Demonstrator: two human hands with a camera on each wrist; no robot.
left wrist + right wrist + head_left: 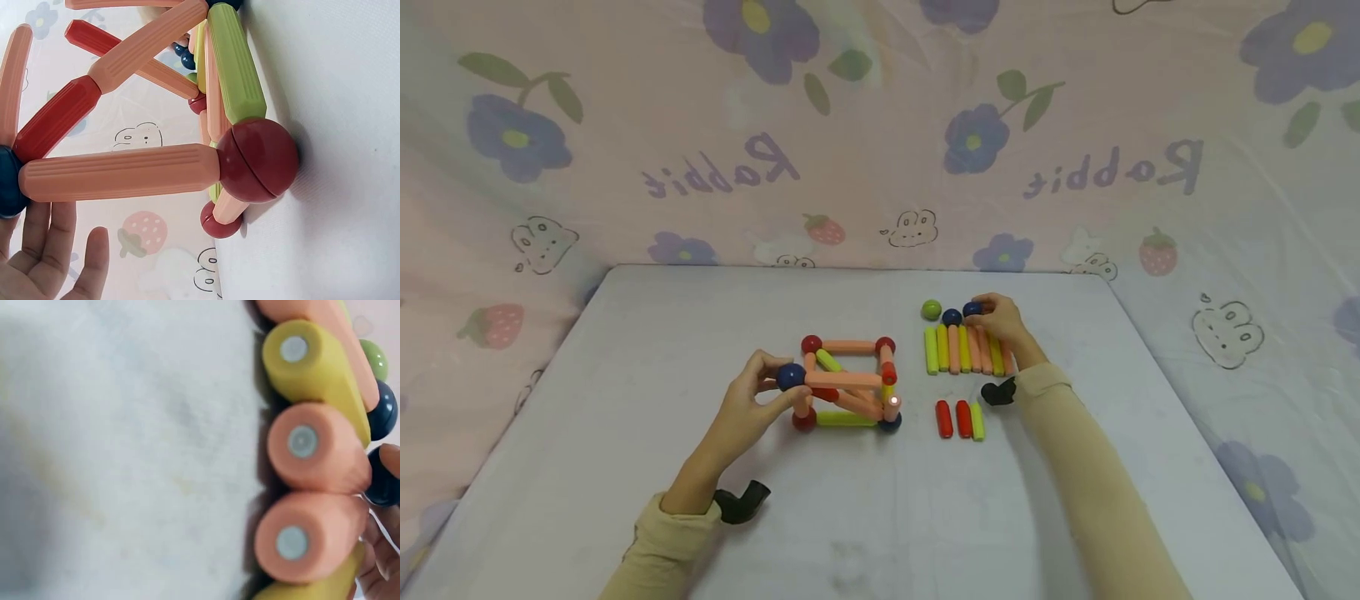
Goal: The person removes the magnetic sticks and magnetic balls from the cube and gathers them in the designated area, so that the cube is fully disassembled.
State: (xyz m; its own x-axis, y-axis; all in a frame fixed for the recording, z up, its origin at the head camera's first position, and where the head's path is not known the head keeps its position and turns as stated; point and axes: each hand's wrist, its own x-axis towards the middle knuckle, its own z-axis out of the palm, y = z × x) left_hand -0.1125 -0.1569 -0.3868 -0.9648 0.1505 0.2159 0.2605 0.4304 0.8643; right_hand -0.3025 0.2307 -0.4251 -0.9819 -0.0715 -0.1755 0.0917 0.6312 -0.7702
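Observation:
My left hand (747,414) holds a dark blue ball (791,377) at the top near corner of a frame built from magnetic rods and balls. From that ball a peach rod (844,380) runs right, and another peach rod (122,172) leads down to a red ball (259,160). At the far right, my right hand (1004,320) pinches a loose dark blue ball (973,308). That ball sits just behind a row of rods; in the right wrist view only part of the hand shows beside the dark blue ball (384,481).
Peach and yellow rods (965,349) lie side by side right of the frame. A green ball (931,310) and another dark blue ball (952,317) stand behind them. Nearer lie two short red rods (944,419) and a yellow-green rod (977,422). Patterned cloth (865,150) hangs behind the table.

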